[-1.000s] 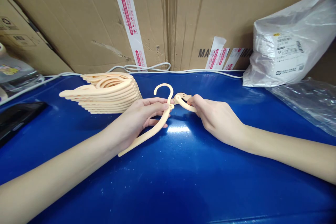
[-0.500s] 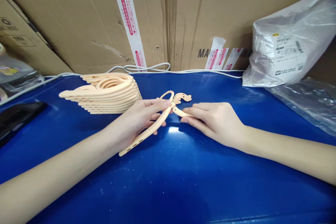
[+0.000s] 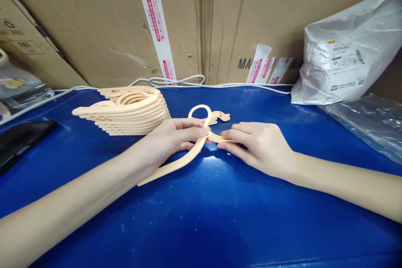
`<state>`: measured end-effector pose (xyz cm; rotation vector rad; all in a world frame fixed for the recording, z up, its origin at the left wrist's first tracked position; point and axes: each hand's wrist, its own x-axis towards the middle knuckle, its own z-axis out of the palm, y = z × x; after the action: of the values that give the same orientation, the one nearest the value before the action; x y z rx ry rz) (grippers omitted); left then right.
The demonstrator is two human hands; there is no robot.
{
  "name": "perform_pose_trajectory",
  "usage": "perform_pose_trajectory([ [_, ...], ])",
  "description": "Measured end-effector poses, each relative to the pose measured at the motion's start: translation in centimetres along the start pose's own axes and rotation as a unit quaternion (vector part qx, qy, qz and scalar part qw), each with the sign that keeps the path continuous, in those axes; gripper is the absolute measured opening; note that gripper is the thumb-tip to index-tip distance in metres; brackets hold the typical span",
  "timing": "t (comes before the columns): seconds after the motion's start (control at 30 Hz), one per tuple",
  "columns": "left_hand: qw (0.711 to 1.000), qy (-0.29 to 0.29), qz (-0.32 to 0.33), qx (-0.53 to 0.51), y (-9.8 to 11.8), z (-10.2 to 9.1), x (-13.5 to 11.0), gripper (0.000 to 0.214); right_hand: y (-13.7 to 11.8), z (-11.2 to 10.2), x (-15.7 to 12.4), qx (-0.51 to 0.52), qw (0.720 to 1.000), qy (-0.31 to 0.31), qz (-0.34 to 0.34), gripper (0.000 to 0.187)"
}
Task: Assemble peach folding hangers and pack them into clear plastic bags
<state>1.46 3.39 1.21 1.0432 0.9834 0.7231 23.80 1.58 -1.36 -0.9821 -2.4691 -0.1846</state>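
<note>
Hook swung up on hanger (image 3: 180, 162); left hand (image 3: 168, 139), right hand (image 3: 262, 144) grips pinch it.

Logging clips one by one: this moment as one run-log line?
left hand: grips hanger | right hand: pinches hanger's other arm | hanger stack: beyond left hand

1 loose hanger (image 3: 182, 161), approx 8 stacked hangers (image 3: 125, 113), 1 labelled parcel bag (image 3: 345, 58) & 1 dark phone (image 3: 21, 134).

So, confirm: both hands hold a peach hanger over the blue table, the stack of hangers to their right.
No: the head view shows the stack of hangers to their left. The left hand and right hand do hold the peach hanger over the blue table.
</note>
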Motion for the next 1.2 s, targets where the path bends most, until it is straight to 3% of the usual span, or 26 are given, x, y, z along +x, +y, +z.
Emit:
perform_pose_trajectory([
  [0.33,0.997,0.003,0.020,0.077,-0.19,-0.22,-0.01,0.010,-0.06,-0.16,0.11,0.013,0.999,-0.027,-0.024,0.041],
  [0.87,0.998,0.000,-0.012,0.067,0.14,-0.11,0.07,0.007,-0.38,-0.05,-0.19,-0.036,0.999,-0.006,-0.034,0.046],
  [1.03,0.995,0.028,-0.019,0.095,0.29,0.04,-0.01,0.006,-0.34,-0.07,-0.22,-0.030,0.998,-0.005,-0.046,0.046],
  [1.2,0.993,0.013,-0.014,0.113,0.53,0.13,-0.17,0.006,-0.39,-0.15,-0.24,-0.035,0.998,0.005,-0.054,0.046],
])
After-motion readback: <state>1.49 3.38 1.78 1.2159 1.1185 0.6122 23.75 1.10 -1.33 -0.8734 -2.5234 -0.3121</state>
